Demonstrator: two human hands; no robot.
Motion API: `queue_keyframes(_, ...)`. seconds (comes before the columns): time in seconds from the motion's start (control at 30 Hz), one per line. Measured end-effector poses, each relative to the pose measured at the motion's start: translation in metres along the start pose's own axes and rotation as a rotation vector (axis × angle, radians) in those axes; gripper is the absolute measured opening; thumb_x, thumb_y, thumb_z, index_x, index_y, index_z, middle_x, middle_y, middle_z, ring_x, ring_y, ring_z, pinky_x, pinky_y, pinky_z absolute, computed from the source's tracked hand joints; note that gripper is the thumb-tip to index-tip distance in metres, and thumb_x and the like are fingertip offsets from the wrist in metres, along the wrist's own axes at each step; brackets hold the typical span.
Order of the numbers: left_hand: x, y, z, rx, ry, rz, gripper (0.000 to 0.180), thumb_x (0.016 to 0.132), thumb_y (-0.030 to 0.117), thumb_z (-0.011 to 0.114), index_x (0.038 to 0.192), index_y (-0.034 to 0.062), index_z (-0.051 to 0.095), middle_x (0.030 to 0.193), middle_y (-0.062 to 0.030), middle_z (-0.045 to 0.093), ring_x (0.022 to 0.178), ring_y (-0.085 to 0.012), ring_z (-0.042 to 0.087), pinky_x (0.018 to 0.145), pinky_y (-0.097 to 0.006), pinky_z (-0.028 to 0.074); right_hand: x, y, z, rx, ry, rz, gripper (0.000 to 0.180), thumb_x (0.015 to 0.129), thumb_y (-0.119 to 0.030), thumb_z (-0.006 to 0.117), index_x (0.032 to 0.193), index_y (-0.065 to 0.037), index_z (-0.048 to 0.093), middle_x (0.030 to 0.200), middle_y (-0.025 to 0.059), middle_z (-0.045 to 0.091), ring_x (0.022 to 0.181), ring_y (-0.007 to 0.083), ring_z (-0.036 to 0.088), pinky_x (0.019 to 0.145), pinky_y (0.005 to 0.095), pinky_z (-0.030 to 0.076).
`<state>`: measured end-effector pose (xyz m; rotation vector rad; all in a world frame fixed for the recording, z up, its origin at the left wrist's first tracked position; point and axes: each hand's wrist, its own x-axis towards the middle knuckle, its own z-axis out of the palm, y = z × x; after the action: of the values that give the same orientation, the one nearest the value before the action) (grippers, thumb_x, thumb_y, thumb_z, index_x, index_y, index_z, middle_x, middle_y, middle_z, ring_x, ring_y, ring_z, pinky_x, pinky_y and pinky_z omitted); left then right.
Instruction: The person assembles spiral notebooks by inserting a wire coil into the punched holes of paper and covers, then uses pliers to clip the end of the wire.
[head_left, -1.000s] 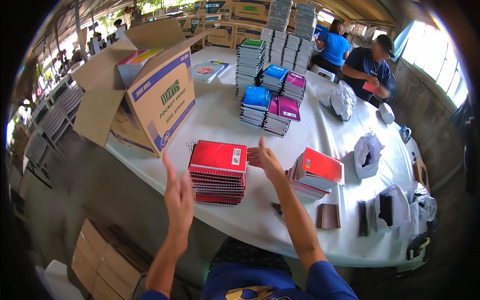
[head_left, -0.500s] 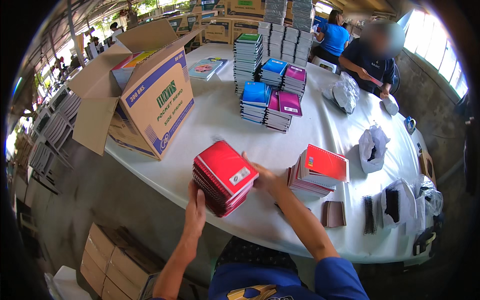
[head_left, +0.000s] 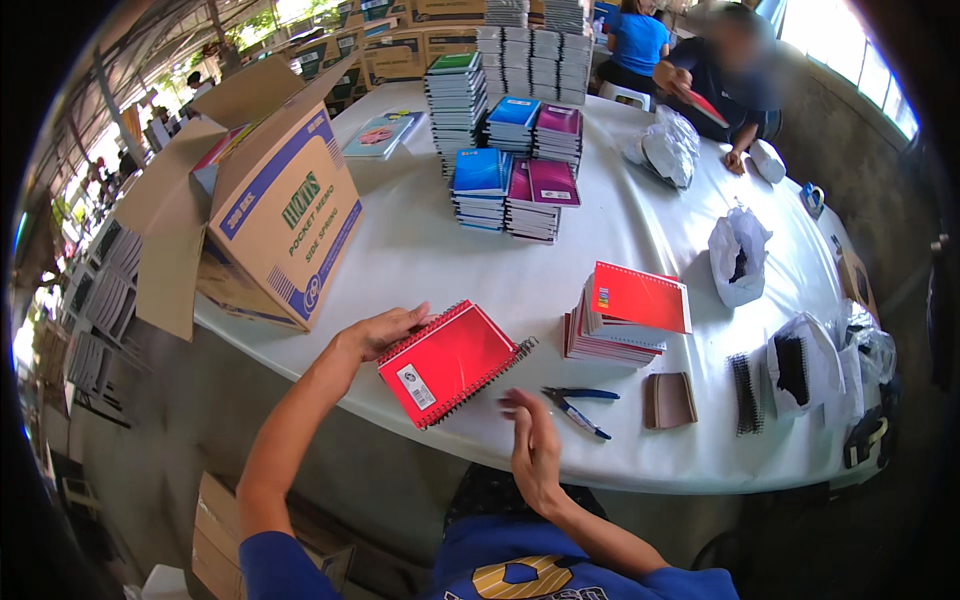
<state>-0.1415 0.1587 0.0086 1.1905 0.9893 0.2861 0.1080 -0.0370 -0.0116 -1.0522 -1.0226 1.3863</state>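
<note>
A stack of red spiral notebooks (head_left: 455,362) is at the table's near edge, wire coils along its sides and a white label on the top cover. My left hand (head_left: 390,332) grips the stack at its far left side, with some fingers hidden behind it. Apart from the stack, on its near right, my right hand (head_left: 537,445) is open and empty, its fingertips slightly blurred. Pliers with blue-and-black handles (head_left: 580,408) lie just right of that hand. Farther right stands another pile of red notebooks (head_left: 640,305), unevenly stacked.
An open carton (head_left: 285,215) stands at the left. Blue and purple notebooks (head_left: 483,172) are piled at the back. A brown block (head_left: 670,400), black wire coils (head_left: 745,395) and plastic bags (head_left: 740,260) lie right. A co-worker (head_left: 725,75) sits across, holding something red.
The red notebook stack has been turned, its label now at the near left. My right hand has let go and drawn back toward me. The pliers have come into clear view.
</note>
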Motion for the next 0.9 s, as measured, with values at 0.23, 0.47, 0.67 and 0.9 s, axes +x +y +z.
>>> queue_keyframes(0.23, 0.017, 0.035, -0.003, -0.043, -0.088, -0.228, 0.081, 0.092, 0.072, 0.034, 0.129, 0.0030, 0.057, 0.108, -0.0082, 0.068, 0.085, -0.0124, 0.067, 0.067, -0.025, 0.055, 0.071, -0.028, 0.030, -1.014, -0.067, -1.354, 0.054, 0.086, -0.049, 0.059, 0.121, -0.008, 0.062, 0.128, 0.0042, 0.060, 0.117, 0.0208, 0.056, 0.101, 0.0471, 0.040)
queue_keyframes(0.47, 0.009, 0.051, -0.012, -0.243, -0.109, -0.269, 0.056, 0.104, 0.049, 0.033, 0.130, 0.0049, 0.056, 0.121, -0.0132, 0.065, 0.103, -0.0239, 0.066, 0.088, -0.038, 0.056, 0.116, -0.010, 0.060, -1.017, -0.010, -1.426, 0.050, 0.090, -0.049, 0.055, 0.123, -0.012, 0.064, 0.129, 0.0031, 0.061, 0.116, 0.0187, 0.058, 0.100, 0.0461, 0.036)
queue_keyframes(0.67, 0.005, 0.057, -0.009, -0.132, -0.079, -0.195, 0.075, 0.097, 0.064, 0.025, 0.135, 0.0036, 0.050, 0.125, -0.0136, 0.062, 0.109, -0.0242, 0.063, 0.095, -0.038, 0.053, 0.103, -0.015, 0.045, -1.064, -0.083, -1.384, 0.059, 0.085, -0.051, 0.062, 0.130, -0.014, 0.058, 0.139, 0.0023, 0.052, 0.128, 0.0169, 0.049, 0.108, 0.0494, 0.034)
queue_keyframes(0.9, 0.000, 0.071, -0.008, -0.005, -0.161, -0.178, 0.090, 0.087, 0.075, 0.027, 0.136, 0.0014, 0.048, 0.132, -0.0161, 0.058, 0.119, -0.0242, 0.058, 0.106, -0.041, 0.044, 0.110, -0.007, 0.041, -1.081, -0.149, -1.284, 0.070, 0.083, -0.048, 0.065, 0.141, -0.015, 0.046, 0.148, 0.0018, 0.044, 0.135, 0.0169, 0.043, 0.115, 0.0487, 0.027)
